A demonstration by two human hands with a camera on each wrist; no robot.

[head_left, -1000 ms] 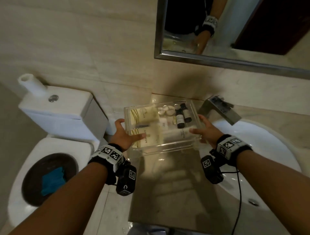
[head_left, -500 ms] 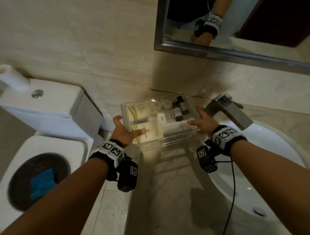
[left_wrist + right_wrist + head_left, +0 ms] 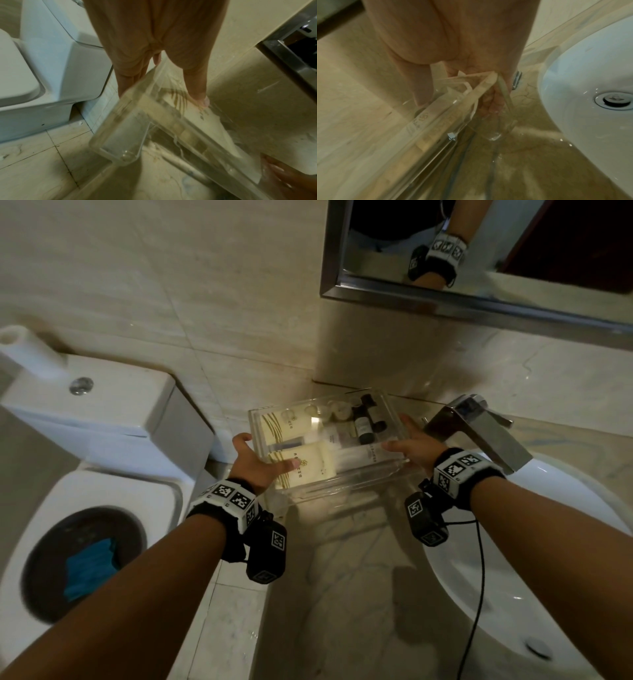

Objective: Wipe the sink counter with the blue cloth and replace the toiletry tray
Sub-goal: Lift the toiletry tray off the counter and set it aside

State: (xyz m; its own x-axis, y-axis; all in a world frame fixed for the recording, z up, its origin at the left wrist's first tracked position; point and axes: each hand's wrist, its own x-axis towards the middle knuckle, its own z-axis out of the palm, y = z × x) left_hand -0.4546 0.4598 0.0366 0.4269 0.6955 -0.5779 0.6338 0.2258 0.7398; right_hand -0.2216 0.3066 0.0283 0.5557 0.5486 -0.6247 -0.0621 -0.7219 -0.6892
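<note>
A clear acrylic toiletry tray [image 3: 342, 487] holds cream packets, small white tubs and two dark bottles [image 3: 368, 419]. My left hand [image 3: 257, 463] grips its left end, thumb over the rim and fingers underneath. My right hand [image 3: 412, 448] grips its right end the same way. The tray hangs just above the back left of the marble sink counter [image 3: 342, 594], tilted slightly. In the left wrist view the tray [image 3: 137, 128] shows with my thumb [image 3: 197, 83] on top. In the right wrist view my fingers [image 3: 489, 102] curl under the tray [image 3: 436, 121]. The blue cloth [image 3: 90, 568] lies on the toilet's dark seat cover.
A chrome faucet [image 3: 479, 429] stands right beside my right hand. The white basin [image 3: 565, 594] fills the right side, with a drain [image 3: 614, 100]. A white toilet tank [image 3: 102, 419] and toilet stand left of the counter. A mirror [image 3: 479, 251] hangs above on the tiled wall.
Both hands have carried the tray away from me toward the back wall and lower, closer to the counter. The grip on both ends is unchanged.
</note>
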